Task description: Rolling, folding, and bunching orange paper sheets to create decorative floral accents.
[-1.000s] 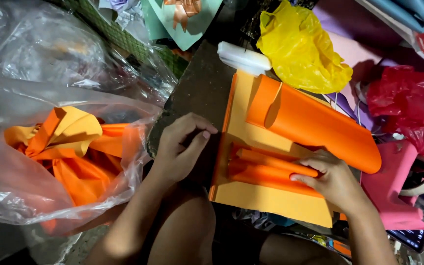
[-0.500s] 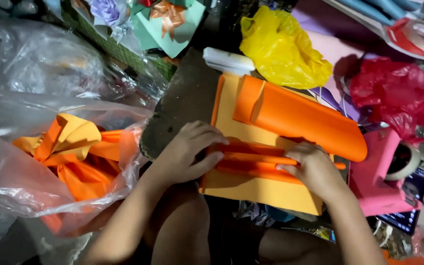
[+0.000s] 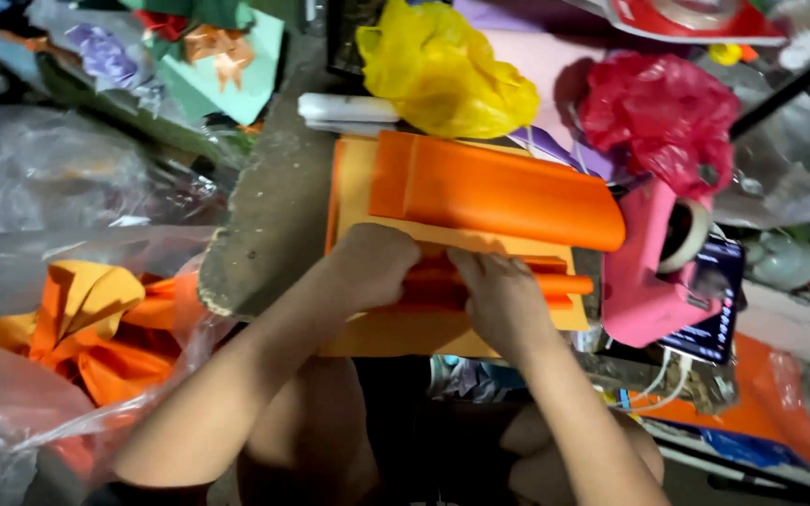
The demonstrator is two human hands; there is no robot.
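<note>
Cluttered craft space: a grey stone slab (image 3: pixel 264 234) carries an orange sheet stack (image 3: pixel 367 328) at its right edge. Left hand (image 3: pixel 372 267) lies curled, palm down, pressing the left end of a pleated orange strip (image 3: pixel 517 281); right hand (image 3: pixel 503 300) presses flat beside it, fingers together. The strip sits mid-sheet, its right end projecting toward a pink tape dispenser (image 3: pixel 644 276). Step in hand appears to be creasing. Next move calls for firm, even pressure along each fold. A rolled orange sheet (image 3: pixel 499 192) lies at the far edge.
</note>
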